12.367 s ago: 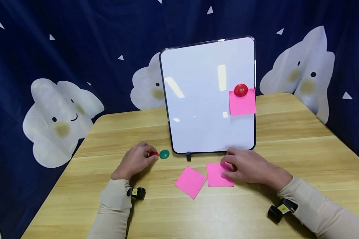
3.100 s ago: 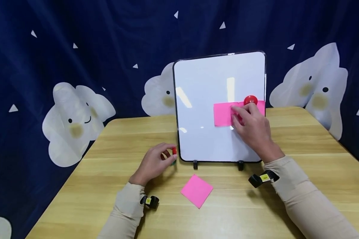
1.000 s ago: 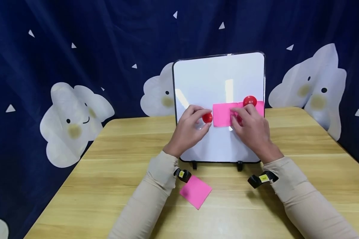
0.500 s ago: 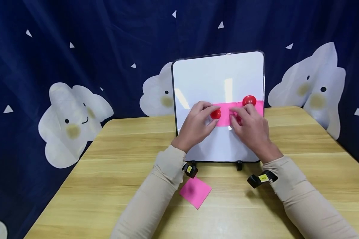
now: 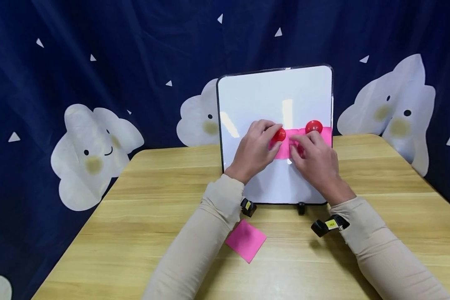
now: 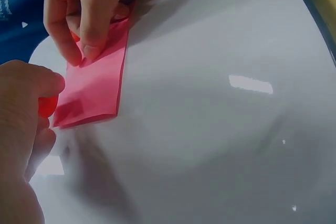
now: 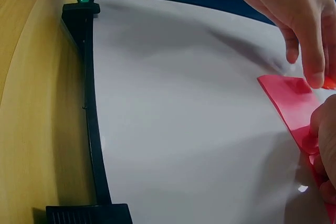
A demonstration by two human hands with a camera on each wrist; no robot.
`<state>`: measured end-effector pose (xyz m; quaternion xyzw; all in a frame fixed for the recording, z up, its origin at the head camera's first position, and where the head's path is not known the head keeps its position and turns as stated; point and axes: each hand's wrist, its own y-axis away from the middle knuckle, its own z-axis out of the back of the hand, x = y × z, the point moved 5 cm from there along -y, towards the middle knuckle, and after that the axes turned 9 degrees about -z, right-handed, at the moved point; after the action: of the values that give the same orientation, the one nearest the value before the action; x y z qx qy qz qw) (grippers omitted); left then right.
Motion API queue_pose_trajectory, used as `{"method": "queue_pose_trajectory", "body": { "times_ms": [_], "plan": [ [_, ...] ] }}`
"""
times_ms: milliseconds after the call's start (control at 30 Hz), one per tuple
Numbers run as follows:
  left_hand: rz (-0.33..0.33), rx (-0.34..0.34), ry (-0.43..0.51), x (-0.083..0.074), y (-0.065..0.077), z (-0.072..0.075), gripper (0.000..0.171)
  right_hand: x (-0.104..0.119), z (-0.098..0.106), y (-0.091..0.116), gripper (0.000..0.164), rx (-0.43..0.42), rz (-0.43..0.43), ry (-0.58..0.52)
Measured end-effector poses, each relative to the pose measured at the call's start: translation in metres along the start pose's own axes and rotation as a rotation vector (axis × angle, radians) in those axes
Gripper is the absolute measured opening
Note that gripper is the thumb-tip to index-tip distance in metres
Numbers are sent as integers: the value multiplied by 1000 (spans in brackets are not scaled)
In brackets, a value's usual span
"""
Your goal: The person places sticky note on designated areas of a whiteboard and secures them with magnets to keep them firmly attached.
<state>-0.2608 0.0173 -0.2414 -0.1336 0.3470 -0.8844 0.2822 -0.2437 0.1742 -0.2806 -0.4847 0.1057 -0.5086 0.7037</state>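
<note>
A: Grip state?
B: A red magnet (image 5: 281, 134) is pinched in the left hand (image 5: 254, 146), in front of the left note (image 5: 284, 152); whether contact is made cannot be told. That note is pressed to the board (image 5: 255, 98) by the right hand (image 5: 316, 157), thumb and finger apart.
A: Likely faults?
B: Skew could be caused by a dragged magnet; a dropped note, by pressure released too soon.

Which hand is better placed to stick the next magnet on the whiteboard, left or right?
Probably the left hand: it holds a red magnet at a pink note on the whiteboard. The right hand touches that same note, seemingly steadying it.
</note>
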Motion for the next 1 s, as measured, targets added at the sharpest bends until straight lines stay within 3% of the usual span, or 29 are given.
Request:
{"method": "queue_pose_trajectory", "body": {
  "times_ms": [400,1000],
  "plan": [
    [-5,-11,-31,-2,-11,-8,45,-2,1,1,29,-2,-3,5],
    [-27,48,-173,-6,-20,-12,40,-2,-1,1,31,4,-20,10]
  ]
}}
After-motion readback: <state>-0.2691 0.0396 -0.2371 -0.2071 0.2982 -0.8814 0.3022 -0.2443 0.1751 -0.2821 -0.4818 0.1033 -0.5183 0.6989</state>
